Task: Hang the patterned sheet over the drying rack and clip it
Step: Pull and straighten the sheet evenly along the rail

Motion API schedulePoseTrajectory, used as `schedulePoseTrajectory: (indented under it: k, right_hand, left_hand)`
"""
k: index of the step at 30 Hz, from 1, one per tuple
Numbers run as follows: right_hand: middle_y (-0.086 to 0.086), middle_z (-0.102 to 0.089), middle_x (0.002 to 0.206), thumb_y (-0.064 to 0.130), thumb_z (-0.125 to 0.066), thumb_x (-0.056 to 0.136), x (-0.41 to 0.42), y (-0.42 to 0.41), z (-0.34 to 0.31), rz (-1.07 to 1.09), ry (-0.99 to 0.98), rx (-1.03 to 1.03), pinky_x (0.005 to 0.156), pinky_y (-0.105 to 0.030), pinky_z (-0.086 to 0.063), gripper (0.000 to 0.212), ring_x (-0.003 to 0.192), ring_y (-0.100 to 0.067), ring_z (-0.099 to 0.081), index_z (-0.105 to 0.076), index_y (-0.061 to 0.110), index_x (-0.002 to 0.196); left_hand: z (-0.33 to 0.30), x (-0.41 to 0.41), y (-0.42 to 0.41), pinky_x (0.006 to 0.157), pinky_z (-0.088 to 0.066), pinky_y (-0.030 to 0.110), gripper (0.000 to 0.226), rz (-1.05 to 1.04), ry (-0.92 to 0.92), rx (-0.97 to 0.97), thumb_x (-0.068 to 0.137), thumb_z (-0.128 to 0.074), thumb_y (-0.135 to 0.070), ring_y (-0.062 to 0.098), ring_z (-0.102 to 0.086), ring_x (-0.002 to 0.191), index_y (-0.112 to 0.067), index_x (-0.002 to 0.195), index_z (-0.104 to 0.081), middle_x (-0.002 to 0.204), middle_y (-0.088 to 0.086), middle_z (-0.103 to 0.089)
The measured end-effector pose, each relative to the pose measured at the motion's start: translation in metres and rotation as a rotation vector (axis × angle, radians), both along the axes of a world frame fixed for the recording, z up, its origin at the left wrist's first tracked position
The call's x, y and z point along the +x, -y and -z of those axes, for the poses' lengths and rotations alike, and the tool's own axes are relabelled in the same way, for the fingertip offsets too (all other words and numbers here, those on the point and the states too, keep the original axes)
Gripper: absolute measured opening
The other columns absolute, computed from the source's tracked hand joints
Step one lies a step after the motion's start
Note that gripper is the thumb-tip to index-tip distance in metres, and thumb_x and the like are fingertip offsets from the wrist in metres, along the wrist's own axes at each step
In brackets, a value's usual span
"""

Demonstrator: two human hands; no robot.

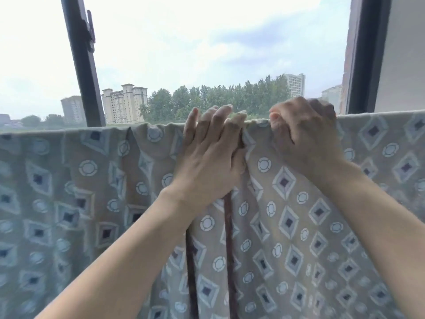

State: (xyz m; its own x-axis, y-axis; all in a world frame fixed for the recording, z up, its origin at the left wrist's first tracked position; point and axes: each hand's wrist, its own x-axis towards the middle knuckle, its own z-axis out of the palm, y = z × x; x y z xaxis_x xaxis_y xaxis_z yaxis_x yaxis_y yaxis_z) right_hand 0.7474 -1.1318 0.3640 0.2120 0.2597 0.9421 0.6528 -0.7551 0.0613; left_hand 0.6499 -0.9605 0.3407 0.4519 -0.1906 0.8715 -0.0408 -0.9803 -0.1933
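Patterned sheet (299,215) hanging across full width, top edge draped over hidden rail, folds bunching at centre. Left hand (207,162) pressing against sheet near top, fingers (220,118) extending loosely over edge; whether gripping cloth, cannot tell. Right hand (303,137) just beside it, fingers curling closed over top edge, holding sheet. Dark window frame (85,72) standing behind; trees (218,97) and buildings (124,102) lying beyond.

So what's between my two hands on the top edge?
Only a short bunched stretch of the sheet separates the left hand and right hand; no clip shows.
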Motion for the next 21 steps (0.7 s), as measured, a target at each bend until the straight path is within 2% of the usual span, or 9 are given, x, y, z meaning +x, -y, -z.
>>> schedulePoseTrajectory:
  k: [2,5,9,11,13,15,17,19,21]
  right_hand:
    - [-0.006,-0.057,0.107,0.039,-0.022,0.099,-0.015,-0.019,0.001,-0.026,0.026,-0.032,0.091,-0.037,-0.024,0.043,0.104,-0.027,-0.048,-0.059,0.017,0.106]
    - [-0.007,-0.059,0.102,0.039,-0.02,0.101,-0.023,-0.037,0.004,-0.015,0.051,-0.043,0.088,-0.039,-0.027,0.047,0.097,-0.027,-0.05,-0.06,0.015,0.102]
    - [-0.009,-0.061,0.094,0.04,-0.02,0.102,-0.025,-0.039,0.012,0.013,0.054,-0.012,0.083,-0.038,-0.027,0.05,0.091,-0.029,-0.051,-0.061,0.01,0.101]
    - [-0.01,-0.059,0.096,0.04,-0.021,0.102,-0.031,-0.043,0.011,0.006,0.029,0.021,0.086,-0.039,-0.029,0.049,0.095,-0.029,-0.049,-0.059,0.009,0.102]
    - [-0.009,-0.057,0.098,0.039,-0.022,0.102,-0.042,-0.053,0.012,-0.025,0.052,0.014,0.085,-0.039,-0.028,0.044,0.095,-0.027,-0.046,-0.056,0.011,0.102]
    - [-0.008,-0.053,0.1,0.038,-0.024,0.102,-0.053,-0.068,0.016,-0.074,0.082,-0.029,0.086,-0.039,-0.029,0.039,0.096,-0.026,-0.043,-0.053,0.012,0.103]
    - [-0.009,-0.052,0.103,0.034,-0.029,0.102,-0.063,-0.081,0.02,-0.086,0.109,-0.02,0.089,-0.041,-0.029,0.035,0.098,-0.028,-0.044,-0.054,0.011,0.105]
    - [-0.012,-0.055,0.109,0.031,-0.035,0.101,-0.069,-0.089,0.027,-0.048,0.162,0.063,0.094,-0.042,-0.03,0.033,0.102,-0.031,-0.048,-0.057,0.008,0.107]
    - [-0.013,-0.052,0.121,0.03,-0.038,0.101,-0.073,-0.09,0.038,-0.023,0.172,0.115,0.105,-0.047,-0.026,0.033,0.115,-0.033,-0.047,-0.057,0.008,0.117]
  left_hand:
    - [0.012,-0.013,-0.009,0.119,-0.007,0.053,0.058,-0.036,0.012,0.016,0.094,-0.049,-0.035,0.029,-0.023,0.145,-0.016,0.147,-0.039,0.153,0.009,-0.034]
    - [0.03,-0.03,-0.026,0.118,-0.007,0.056,0.066,-0.102,0.022,0.004,0.095,-0.047,-0.046,0.029,-0.015,0.148,-0.016,0.152,-0.031,0.158,0.008,-0.027]
    - [0.034,-0.048,-0.055,0.117,0.0,0.06,0.066,-0.173,0.067,-0.104,0.096,-0.038,-0.055,0.03,-0.019,0.146,-0.016,0.149,-0.033,0.153,0.009,-0.031]
    - [0.031,-0.055,-0.063,0.116,-0.007,0.06,0.064,-0.224,0.128,-0.148,0.093,-0.045,-0.053,0.035,-0.029,0.137,-0.012,0.141,-0.041,0.143,0.015,-0.038]
    - [0.031,-0.059,-0.064,0.104,-0.026,0.055,0.06,-0.235,0.219,-0.186,0.088,-0.055,-0.052,0.037,-0.041,0.12,-0.007,0.127,-0.05,0.128,0.018,-0.046]
    - [0.034,-0.061,-0.056,0.087,-0.038,0.048,0.063,-0.216,0.28,-0.261,0.084,-0.059,-0.058,0.036,-0.047,0.106,-0.005,0.118,-0.055,0.118,0.017,-0.051]
    - [0.043,-0.063,-0.047,0.077,-0.044,0.046,0.072,-0.218,0.28,-0.353,0.079,-0.061,-0.064,0.036,-0.052,0.099,-0.002,0.115,-0.055,0.112,0.017,-0.053]
    - [0.056,-0.066,-0.042,0.074,-0.047,0.045,0.075,-0.205,0.216,-0.456,0.075,-0.063,-0.066,0.035,-0.056,0.092,-0.003,0.114,-0.051,0.106,0.015,-0.055]
    - [0.07,-0.069,-0.044,0.063,-0.043,0.038,0.059,-0.176,0.126,-0.51,0.081,-0.062,-0.06,0.035,-0.061,0.083,-0.007,0.105,-0.05,0.093,0.013,-0.061]
